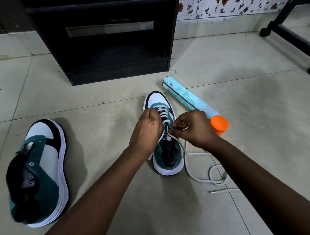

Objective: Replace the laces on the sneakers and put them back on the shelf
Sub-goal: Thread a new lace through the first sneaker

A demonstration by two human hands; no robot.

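Sneaker (160,117) lace (166,123) pinched by both hands' fingers (176,124); spray can (190,99) lies just beside, shelf (101,39) beyond.

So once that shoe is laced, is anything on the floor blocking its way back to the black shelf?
Nothing visible does. The floor between the laced sneaker and the shelf is bare tile. The spray can lies off to the right, outside that path.

I am reading "SPRAY" printed along the pale blue spray can (185,96) lying on the floor; a barcode sits near its base, digits too small. Lettering on the sneaker tongue (166,135) stays illegible.
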